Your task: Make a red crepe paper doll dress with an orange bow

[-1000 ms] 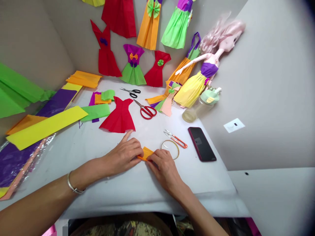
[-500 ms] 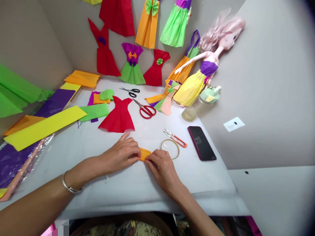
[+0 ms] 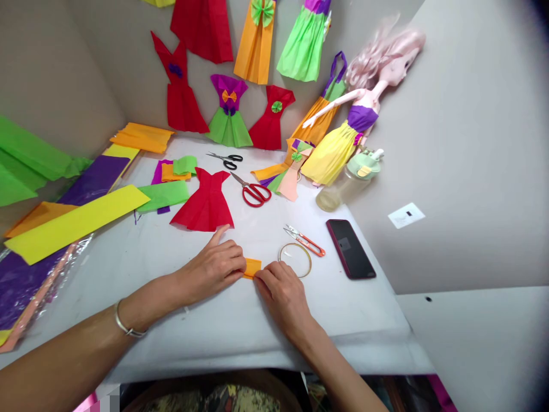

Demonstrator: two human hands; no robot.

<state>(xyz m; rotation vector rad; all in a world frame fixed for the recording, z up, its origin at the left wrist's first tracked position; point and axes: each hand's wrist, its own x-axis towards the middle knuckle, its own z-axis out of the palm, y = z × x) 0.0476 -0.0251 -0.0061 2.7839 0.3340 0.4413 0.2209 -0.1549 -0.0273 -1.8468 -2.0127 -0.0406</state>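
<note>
A small folded strip of orange paper (image 3: pixel 253 268) lies on the white table between my hands. My left hand (image 3: pixel 218 263) grips its left end, fingers curled together over it and the thumb pointing up the table. On the right end, the fingertips of my right hand (image 3: pixel 281 289) pinch the lower edge. My fingers hide part of both ends. Just beyond my left hand lies a red paper dress (image 3: pixel 203 203). A thin gold-coloured ring (image 3: pixel 310 264) rests beside my right hand, with orange-handled thread snips (image 3: pixel 306 239) behind it.
Red-handled scissors (image 3: pixel 256 195) and black-handled scissors (image 3: pixel 229 160) lie farther back. A phone (image 3: pixel 351 250) and a bottle (image 3: pixel 343 189) stand to the right, near a doll (image 3: pixel 362 123). Coloured paper sheets (image 3: pixel 79 223) cover the left side. Several paper dresses (image 3: pixel 230 114) line the back wall.
My right fingers have shifted slightly along the strip's lower edge, and more of its right end shows. My left hand keeps its grip. The view has moved a little.
</note>
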